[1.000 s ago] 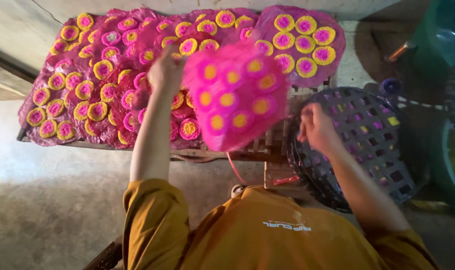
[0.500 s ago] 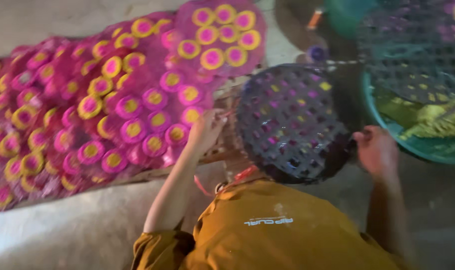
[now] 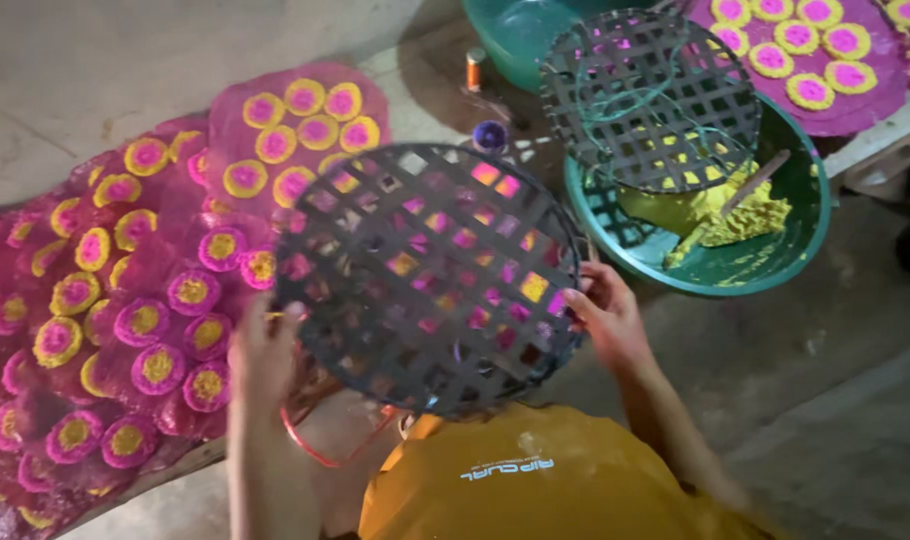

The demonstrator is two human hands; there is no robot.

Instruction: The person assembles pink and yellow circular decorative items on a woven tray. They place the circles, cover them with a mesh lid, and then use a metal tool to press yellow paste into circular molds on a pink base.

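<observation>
1. Gripping round lattice tray at opposite rims: left hand, right hand, keeping it level.
2. Held above pink-yellow discs, beside green basin bearing second tray.

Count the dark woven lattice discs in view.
2. One dark woven lattice disc is held between the left hand and right hand; another rests over the green basin.

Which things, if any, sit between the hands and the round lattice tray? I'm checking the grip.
Nothing visible does: the left hand grips the lattice tray at its left rim, and the right hand grips its right rim directly.
</observation>
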